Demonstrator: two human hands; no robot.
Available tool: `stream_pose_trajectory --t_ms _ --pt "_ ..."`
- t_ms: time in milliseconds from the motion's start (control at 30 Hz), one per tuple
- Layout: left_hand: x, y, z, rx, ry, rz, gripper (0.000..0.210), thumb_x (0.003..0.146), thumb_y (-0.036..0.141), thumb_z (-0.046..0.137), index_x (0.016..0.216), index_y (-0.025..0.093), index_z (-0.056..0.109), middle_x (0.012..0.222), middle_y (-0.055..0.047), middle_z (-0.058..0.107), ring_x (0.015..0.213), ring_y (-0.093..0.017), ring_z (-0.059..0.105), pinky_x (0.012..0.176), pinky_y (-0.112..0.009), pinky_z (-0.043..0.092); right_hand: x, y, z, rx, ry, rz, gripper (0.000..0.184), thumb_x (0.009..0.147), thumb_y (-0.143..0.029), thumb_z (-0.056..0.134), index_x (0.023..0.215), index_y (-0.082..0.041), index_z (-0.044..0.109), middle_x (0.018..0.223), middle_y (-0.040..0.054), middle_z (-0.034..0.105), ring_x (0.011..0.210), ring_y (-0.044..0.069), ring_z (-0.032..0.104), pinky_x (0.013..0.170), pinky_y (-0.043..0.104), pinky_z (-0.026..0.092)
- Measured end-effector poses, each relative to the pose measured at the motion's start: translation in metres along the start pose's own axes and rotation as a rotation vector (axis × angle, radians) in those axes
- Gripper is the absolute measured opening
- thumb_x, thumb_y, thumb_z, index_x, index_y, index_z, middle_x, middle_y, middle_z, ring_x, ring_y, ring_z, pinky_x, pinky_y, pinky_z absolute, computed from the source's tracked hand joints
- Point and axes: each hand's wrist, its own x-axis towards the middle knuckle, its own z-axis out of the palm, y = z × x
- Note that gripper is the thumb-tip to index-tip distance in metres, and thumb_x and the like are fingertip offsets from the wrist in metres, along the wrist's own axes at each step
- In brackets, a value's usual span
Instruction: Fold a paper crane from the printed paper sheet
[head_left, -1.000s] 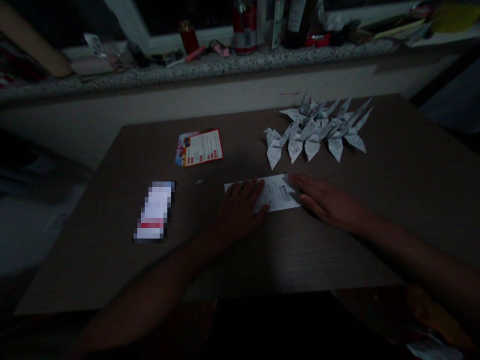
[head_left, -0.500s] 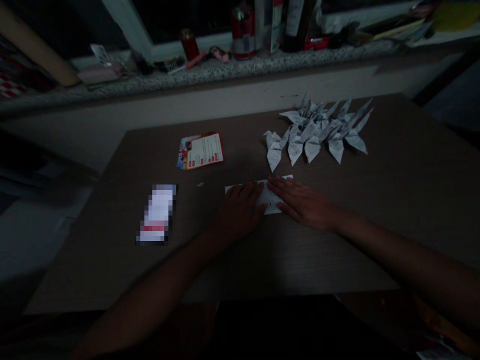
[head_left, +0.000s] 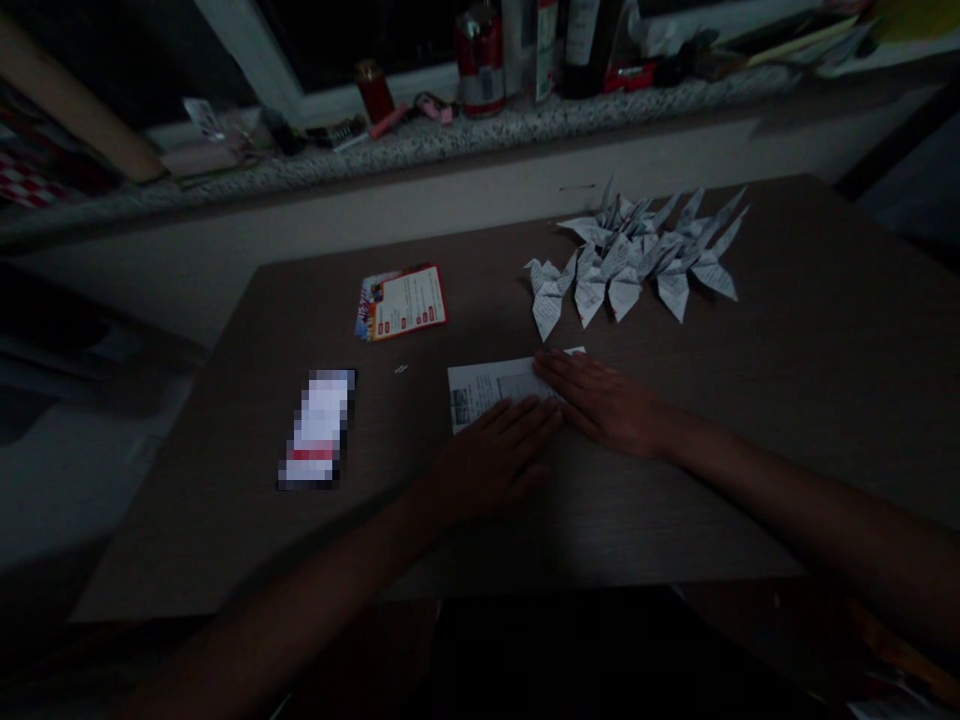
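Observation:
A printed sheet of paper (head_left: 480, 385), apparently folded into a rectangle, lies flat on the table (head_left: 405, 550). My left hand (head_left: 499, 455) rests with outstretched fingers across the paper's near edge. Its fingertips come close to my right hand (head_left: 607, 400), which lies flat over the paper's right part with the fingers extended. Neither hand grips anything. Much of the paper's right half and near edge is hidden under the hands. Beyond the paper stands a group of several folded paper cranes (head_left: 549, 295), made of similar printed paper.
A phone (head_left: 319, 425) with a lit, blurred screen lies left of the paper. Behind it is a stack of printed cards (head_left: 409, 303). Tiny white scraps (head_left: 401, 369) lie between. The granite windowsill (head_left: 420, 130) holds a red can (head_left: 478, 65), a dark bottle (head_left: 585, 45) and clutter.
My left hand has slid toward me and slightly right, from the paper's far left part to its near edge, uncovering the printed left part. My right hand stays nearly in place.

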Motion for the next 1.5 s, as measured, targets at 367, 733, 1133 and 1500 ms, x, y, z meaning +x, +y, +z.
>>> stream_pose_trajectory --t_ms 367,733,1133,1500 --pt "-0.018 -0.003 0.000 -0.041 -0.039 -0.057 0.060 0.112 0.044 0.030 0.166 0.020 0.019 0.172 -0.007 0.022 0.161 -0.020 0.016 0.131 -0.044 0.019 -0.002 0.002 0.002 -0.016 0.023 -0.004 0.063 0.109 -0.036 0.039 0.166 -0.018 0.021 0.169 0.0170 0.031 0.156 0.029 0.030 0.126 0.055 0.030" --pt "-0.088 -0.017 -0.003 0.020 -0.046 -0.213 0.064 0.112 0.038 0.034 0.168 0.025 0.007 0.173 -0.005 0.021 0.160 -0.022 0.022 0.131 -0.046 0.020 -0.001 0.000 -0.002 -0.031 -0.004 0.001 0.063 0.109 -0.034 0.039 0.167 -0.018 0.019 0.169 0.0174 0.031 0.156 0.030 0.029 0.126 0.055 0.031" --pt "-0.107 -0.013 -0.005 0.049 0.041 -0.242 0.062 0.109 0.038 0.043 0.165 0.019 0.022 0.169 -0.009 0.033 0.159 -0.024 0.026 0.129 -0.050 0.026 -0.003 0.004 0.000 -0.023 0.009 -0.022 0.065 0.109 -0.034 0.040 0.168 -0.020 0.014 0.170 0.0163 0.027 0.157 0.029 0.027 0.126 0.055 0.029" --pt "-0.076 -0.015 -0.010 -0.026 0.060 -0.004 0.052 0.109 0.039 0.044 0.159 0.025 0.040 0.167 -0.009 0.038 0.155 -0.026 0.033 0.126 -0.051 0.033 0.010 0.002 -0.005 0.125 -0.098 -0.210 0.069 0.105 -0.026 0.048 0.167 -0.022 0.018 0.171 0.0127 0.029 0.158 0.027 0.025 0.127 0.057 0.026"
